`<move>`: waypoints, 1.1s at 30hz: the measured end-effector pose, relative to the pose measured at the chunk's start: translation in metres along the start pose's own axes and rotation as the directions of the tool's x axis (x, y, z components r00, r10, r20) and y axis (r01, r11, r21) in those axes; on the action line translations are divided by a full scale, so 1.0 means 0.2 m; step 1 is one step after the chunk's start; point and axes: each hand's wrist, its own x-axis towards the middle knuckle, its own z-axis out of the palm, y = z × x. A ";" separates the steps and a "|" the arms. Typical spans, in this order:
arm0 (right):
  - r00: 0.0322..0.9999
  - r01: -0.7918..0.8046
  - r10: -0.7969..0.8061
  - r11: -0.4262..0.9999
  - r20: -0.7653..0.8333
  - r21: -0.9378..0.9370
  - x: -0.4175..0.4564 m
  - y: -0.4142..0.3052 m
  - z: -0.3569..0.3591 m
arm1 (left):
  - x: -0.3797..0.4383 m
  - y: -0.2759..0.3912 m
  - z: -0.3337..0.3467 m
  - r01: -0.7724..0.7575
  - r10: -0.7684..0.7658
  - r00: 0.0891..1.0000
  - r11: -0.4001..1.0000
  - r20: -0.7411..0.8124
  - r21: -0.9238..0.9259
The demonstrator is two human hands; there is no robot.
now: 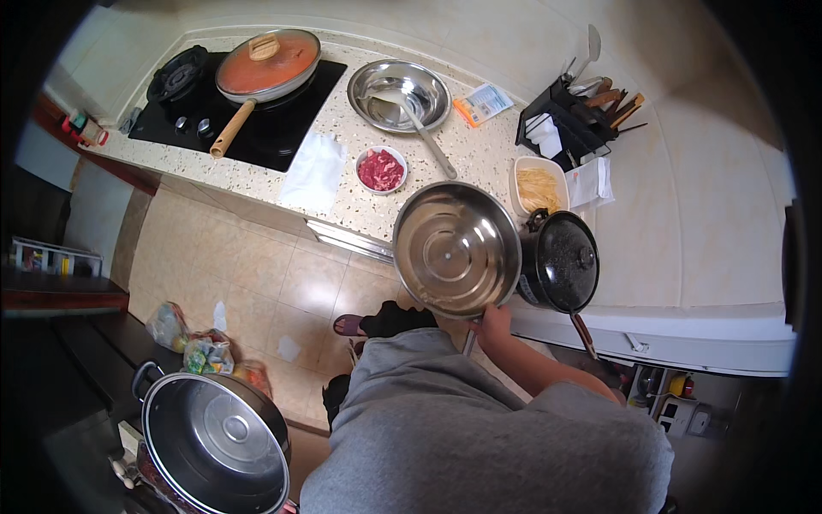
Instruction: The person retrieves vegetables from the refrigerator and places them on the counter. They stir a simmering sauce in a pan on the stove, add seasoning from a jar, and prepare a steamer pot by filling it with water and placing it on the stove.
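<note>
My right hand (495, 322) grips the near rim of a large stainless-steel basin (453, 250). The basin is tilted so its inside faces me, in front of the counter's edge; a little residue clings low inside it. At the bottom left is a deep two-handled metal pot (218, 437), its inside bare and shiny. Only a few fingers of my left hand (288, 508) show, at the pot's lower handle; the rest is cut off by the frame. Close to the basin's right side stands a black lidded pot (565, 260) with a long brown handle.
On the speckled counter (225, 168) are a bowl of raw cut meat (381, 170), a steel bowl (379, 115) with a ladle (433, 144), and a tub of pale strips (539, 186). A lidded frying pan (270, 67) sits on the cooktop (270, 138). Plastic bags (209, 352) lie at left.
</note>
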 end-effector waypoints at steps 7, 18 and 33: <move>1.000 -0.003 0.007 0.990 -0.026 0.138 0.10 -0.09 0.17 | -0.01 0.05 -0.01 -0.007 0.008 0.999 1.000 -0.033 0.005; 0.995 0.087 -0.099 0.930 0.016 0.356 0.36 -0.10 0.26 | -0.17 0.20 -0.20 -0.061 0.057 0.980 0.998 -0.189 -0.016; 0.704 0.279 0.157 0.836 0.693 -0.473 0.01 0.21 0.63 | -0.69 0.14 -0.46 -0.124 -0.040 0.873 0.946 -0.486 -0.300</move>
